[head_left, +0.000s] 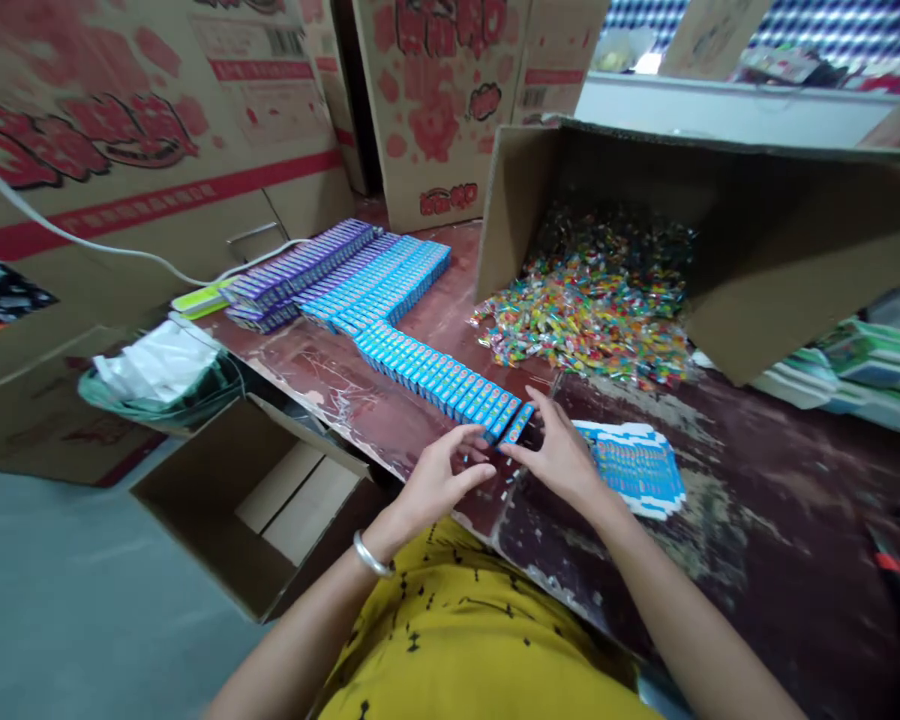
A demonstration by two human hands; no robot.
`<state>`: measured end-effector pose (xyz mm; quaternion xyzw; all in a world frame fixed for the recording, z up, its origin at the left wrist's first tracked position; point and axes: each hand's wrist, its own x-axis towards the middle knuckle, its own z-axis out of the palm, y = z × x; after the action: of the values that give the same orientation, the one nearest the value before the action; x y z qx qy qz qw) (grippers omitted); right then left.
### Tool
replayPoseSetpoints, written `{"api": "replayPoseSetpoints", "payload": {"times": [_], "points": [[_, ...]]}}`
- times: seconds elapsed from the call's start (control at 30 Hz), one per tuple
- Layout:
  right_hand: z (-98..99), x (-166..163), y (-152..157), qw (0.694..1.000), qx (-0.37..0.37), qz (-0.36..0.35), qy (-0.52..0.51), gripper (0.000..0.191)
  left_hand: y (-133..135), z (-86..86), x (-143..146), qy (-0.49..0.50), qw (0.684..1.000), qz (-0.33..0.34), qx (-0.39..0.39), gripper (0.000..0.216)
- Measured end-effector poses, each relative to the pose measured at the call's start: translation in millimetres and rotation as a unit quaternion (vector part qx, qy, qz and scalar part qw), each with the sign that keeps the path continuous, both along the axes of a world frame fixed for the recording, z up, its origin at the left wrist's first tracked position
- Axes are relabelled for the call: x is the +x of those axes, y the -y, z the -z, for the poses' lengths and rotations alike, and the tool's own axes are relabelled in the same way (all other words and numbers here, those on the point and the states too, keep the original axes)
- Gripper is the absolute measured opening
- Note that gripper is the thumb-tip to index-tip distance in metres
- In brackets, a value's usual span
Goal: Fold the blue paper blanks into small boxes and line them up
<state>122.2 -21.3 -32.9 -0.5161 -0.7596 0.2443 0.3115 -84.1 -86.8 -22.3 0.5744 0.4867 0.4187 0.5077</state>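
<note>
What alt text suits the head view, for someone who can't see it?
A person's right hand holds a small blue box at the near end of a row of matching boxes, the left hand close by. The worn table bears purple boxes, flat blue cartons, and wrapped candies spilling from a cardboard box.

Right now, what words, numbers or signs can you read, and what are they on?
"Q": red lettering on the left carton; the characters beside it are too blurred to read.
Red lettering on the middle carton: too blurred to read surely.
Barcodes on both cartons: numbers too small to read.
Blue boxes, purple boxes, flat blue cards: print too small.
Candy wrappers: nothing readable.
</note>
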Motion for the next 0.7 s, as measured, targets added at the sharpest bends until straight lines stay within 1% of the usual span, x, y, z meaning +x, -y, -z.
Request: {"api": "replayPoseSetpoints", "payload": {"times": [0.07, 0.13, 0.17, 0.23, 0.27, 0.3, 0.37, 0.43, 0.47, 0.53, 0.6, 0.7], "points": [[9.0, -7.5, -5.0, 1.0, -0.005, 0.001, 0.0, 0.088, -8.7, -2.5, -23.4, -0.058, 0.996, -0.062, 0.031, 0.039], [16.3, -11.8, -6.4, 0.999, -0.027, 0.006, -0.021, 0.091, -24.9, -4.4, -54.9, -0.128, 0.98, -0.137, 0.072, 0.03], [19.0, -12.4, -6.1, 0.998, -0.043, 0.007, -0.036, 0.094, -35.9, -5.1, -73.0, -0.167, 0.964, -0.183, 0.096, 0.026], [22.7, -11.2, -4.1, 0.994, -0.076, 0.009, -0.074, 0.099, -62.1, -5.6, -110.6, -0.251, 0.922, -0.263, 0.136, 0.024], [23.8, -9.7, -2.6, 0.991, -0.091, 0.01, -0.096, 0.101, -75.9, -5.3, -128.4, -0.293, 0.897, -0.299, 0.14, 0.026], [24.7, -7.8, -0.8, 0.987, -0.105, 0.011, -0.119, 0.102, -89.4, -4.6, -144.3, -0.331, 0.879, -0.316, 0.136, 0.027], [26.4, -3.7, 3.1, 0.979, -0.128, 0.024, -0.159, 0.103, -112.2, -1.8, -168.8, -0.35, 0.864, -0.335, 0.132, 0.029], [28.9, -0.7, 6.8, 0.97, -0.151, 0.05, -0.186, 0.1, -127.6, 2.8, -182.4, -0.357, 0.86, -0.341, 0.125, 0.027], [30.5, 0.0, 8.2, 0.965, -0.164, 0.061, -0.194, 0.095, -132.4, 5.7, -185.7, -0.36, 0.859, -0.342, 0.121, 0.026], [33.7, -0.9, 9.7, 0.957, -0.199, 0.064, -0.204, 0.08, -137.9, 11.6, -187.8, -0.365, 0.858, -0.343, 0.111, 0.025], [35.7, -4.5, 9.2, 0.948, -0.23, 0.052, -0.214, 0.065, -140.2, 16.7, -186.7, -0.369, 0.858, -0.343, 0.105, 0.025], [34.5, -11.1, 5.3, 0.94, -0.253, 0.054, -0.223, 0.057, -141.3, 21.3, -183.8, -0.371, 0.857, -0.342, 0.101, 0.024]]}}
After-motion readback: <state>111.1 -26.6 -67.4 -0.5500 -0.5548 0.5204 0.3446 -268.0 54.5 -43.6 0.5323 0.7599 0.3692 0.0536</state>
